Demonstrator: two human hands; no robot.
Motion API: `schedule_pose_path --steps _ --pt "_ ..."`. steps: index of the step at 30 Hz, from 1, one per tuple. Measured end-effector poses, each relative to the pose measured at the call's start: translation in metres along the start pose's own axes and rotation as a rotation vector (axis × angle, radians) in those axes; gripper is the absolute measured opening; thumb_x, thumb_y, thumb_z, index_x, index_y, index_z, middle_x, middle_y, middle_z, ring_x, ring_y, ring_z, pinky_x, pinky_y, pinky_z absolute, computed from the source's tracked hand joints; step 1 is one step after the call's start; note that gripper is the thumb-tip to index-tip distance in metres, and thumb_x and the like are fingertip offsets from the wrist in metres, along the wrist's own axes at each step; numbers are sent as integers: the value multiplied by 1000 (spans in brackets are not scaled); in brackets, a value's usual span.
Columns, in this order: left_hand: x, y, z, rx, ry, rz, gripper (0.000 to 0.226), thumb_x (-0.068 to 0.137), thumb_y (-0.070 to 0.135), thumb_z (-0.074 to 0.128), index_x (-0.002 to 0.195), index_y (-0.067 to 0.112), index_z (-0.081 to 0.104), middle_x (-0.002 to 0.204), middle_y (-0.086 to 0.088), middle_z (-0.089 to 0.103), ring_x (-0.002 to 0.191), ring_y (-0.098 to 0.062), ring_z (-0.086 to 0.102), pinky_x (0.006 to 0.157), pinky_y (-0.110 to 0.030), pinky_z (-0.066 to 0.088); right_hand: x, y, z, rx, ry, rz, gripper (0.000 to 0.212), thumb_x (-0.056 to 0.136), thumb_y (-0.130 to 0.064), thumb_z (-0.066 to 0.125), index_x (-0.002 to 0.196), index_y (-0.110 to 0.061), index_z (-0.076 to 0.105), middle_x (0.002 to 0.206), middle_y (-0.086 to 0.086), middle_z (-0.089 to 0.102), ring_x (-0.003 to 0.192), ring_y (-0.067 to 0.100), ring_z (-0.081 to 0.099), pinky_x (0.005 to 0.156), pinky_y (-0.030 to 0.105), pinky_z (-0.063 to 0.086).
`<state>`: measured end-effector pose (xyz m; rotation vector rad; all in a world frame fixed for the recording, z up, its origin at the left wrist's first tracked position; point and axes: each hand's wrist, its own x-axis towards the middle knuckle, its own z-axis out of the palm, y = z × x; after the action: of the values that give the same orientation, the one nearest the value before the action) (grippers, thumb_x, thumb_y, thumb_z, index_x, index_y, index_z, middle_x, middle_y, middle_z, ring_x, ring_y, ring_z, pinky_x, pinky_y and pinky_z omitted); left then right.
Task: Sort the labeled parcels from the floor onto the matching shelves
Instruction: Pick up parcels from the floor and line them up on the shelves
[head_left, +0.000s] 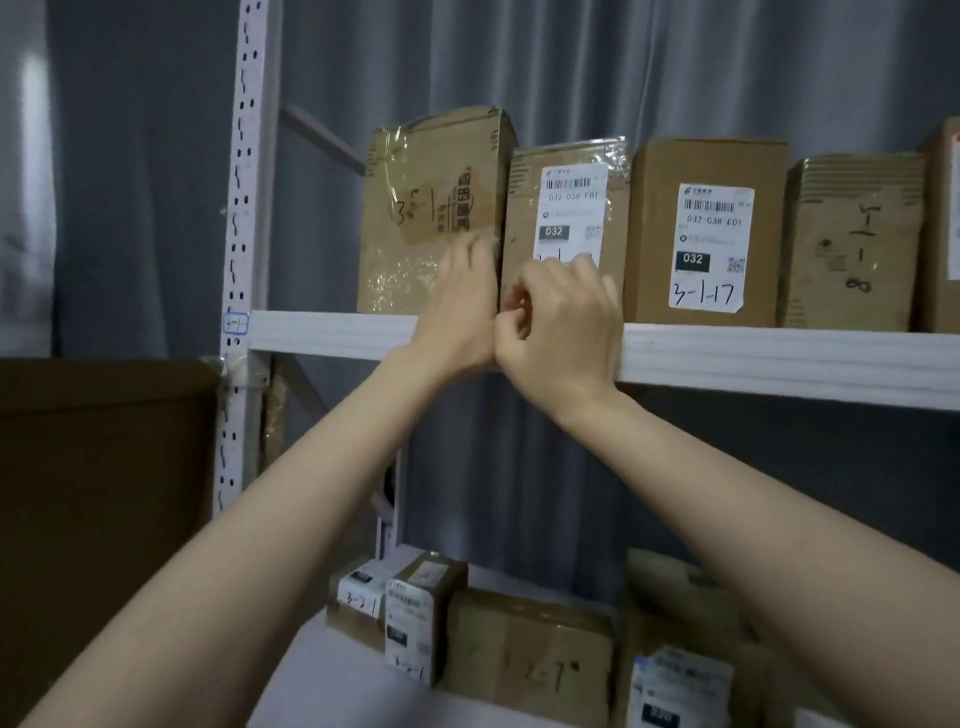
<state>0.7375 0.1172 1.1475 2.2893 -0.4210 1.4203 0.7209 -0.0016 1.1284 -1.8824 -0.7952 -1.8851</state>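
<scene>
- Upper shelf (779, 358): white board on a white perforated upright (240, 208); small handwritten tag on the upright at shelf level.
- Standing on it, left to right, side by side: taped box (415, 171) marked "3-1"; box with printed label (569, 208), "032"; box marked "3-1-17" (709, 234); ribbed box (854, 244) with handwriting; edge of a further box, cut off by the frame.
- Lower shelf (332, 680): white surface carrying several smaller labeled parcels (415, 618), two marked "3-2-1".
</scene>
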Motion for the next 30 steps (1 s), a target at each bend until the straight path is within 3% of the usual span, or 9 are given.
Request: schedule_pose_path --steps 2,5,9,12,17,22,26,30 --pt "-33 5 -4 -2 -32 71 70 85 38 52 143 3 35 151 -16 31 141 -31 27 114 -44 28 -30 -2 -8 53 46 -12 4 68 -18 54 71 -15 55 68 -1 56 72 25 49 65 37 34" --pt "-94 12 2 73 -94 131 70 81 45 50 138 4 42 147 -16 37 139 -33 31 113 -47 30 -88 4 -22 177 -38 79 9 76 -22 55 73 -14 57 70 -2 55 71 21 50 64 35 35" --pt "-161 21 29 188 -217 233 71 82 38 61 142 5 42 152 -18 34 146 -33 23 118 -45 23 -162 19 -25 157 -273 127 15 79 -28 54 79 -14 58 77 0 58 76 21 51 66 34 35" --pt "-194 12 45 249 -290 284 76 78 37 66 142 7 40 154 -17 31 144 -33 26 114 -41 28 -197 42 -30 48 -529 149 25 78 -37 53 89 -15 59 89 1 61 89 25 53 73 33 35" --pt "-221 -36 67 353 -509 62 80 81 37 70 145 5 34 152 -17 31 138 -35 31 109 -43 34 -225 86 -44 -187 -933 367 60 76 -55 67 122 -19 56 129 6 55 121 30 45 96 43 39" --pt "-232 -82 96 435 -735 -141 87 79 35 72 149 9 26 156 -14 26 140 -35 26 111 -44 31 -235 115 -36 -327 -1147 425 98 65 -75 69 143 -22 42 146 7 43 132 33 37 106 50 37" --pt "-226 -104 127 445 -937 -144 106 76 35 77 156 18 9 163 -12 5 150 -34 3 121 -53 10 -228 128 -18 -374 -1292 487 124 56 -81 72 154 -24 23 157 10 31 142 38 28 115 60 25" --pt "-207 -119 152 516 -1089 -109 116 70 24 80 156 17 3 164 -11 2 151 -34 -2 121 -53 7 -218 139 -5 -298 -1491 618 141 44 -83 76 156 -31 10 160 7 26 146 36 26 114 58 30"
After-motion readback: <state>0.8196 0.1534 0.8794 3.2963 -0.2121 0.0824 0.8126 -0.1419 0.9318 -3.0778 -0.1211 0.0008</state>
